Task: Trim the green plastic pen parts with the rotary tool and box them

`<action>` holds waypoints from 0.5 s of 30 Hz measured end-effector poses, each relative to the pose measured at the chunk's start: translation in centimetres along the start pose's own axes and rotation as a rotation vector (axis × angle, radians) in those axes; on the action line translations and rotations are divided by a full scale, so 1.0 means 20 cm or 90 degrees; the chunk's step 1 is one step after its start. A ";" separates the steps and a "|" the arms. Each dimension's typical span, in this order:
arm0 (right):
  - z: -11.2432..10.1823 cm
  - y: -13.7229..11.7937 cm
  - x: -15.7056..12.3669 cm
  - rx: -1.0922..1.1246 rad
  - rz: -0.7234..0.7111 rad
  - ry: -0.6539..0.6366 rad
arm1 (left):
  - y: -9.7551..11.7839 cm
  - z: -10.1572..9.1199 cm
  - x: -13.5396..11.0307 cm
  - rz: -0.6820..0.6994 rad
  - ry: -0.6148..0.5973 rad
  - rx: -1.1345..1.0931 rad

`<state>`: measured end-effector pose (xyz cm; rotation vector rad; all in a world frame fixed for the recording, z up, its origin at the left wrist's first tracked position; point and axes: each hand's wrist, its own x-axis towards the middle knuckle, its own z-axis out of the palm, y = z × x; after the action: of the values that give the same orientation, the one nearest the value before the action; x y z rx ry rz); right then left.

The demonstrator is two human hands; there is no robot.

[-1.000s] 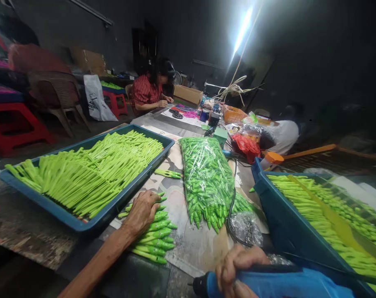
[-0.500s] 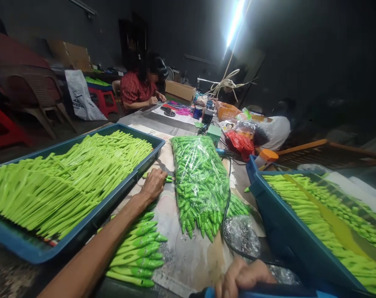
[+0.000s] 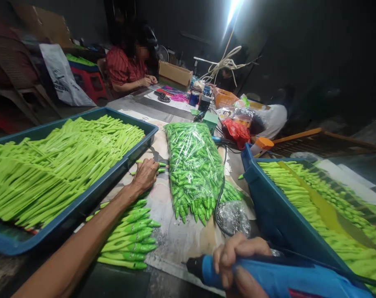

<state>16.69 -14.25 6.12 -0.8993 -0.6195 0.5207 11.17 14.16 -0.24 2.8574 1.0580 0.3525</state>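
The right hand (image 3: pixel 240 258) wraps a blue corded handheld tool (image 3: pixel 277 277) at five o'clock; the left hand (image 3: pixel 146 176), curled beside a blue plastic tray (image 3: pixel 82 203), rests at lime-green plastic pieces (image 3: pixel 161 164), any pinch hidden.

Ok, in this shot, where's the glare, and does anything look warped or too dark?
In the head view, the overhead tube light burns out to white and glints off the clear plastic bag of green parts. The background falls into deep shadow, and the wide lens bends the blue tray's rim.
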 end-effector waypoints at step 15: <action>0.12 0.15 0.13 -0.069 -0.112 0.141 | 0.25 -0.38 -0.39 -0.137 0.131 -0.320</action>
<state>16.37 -9.56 5.45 -0.9789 -0.5227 0.2274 6.84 5.24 6.51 2.2789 1.1034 0.7803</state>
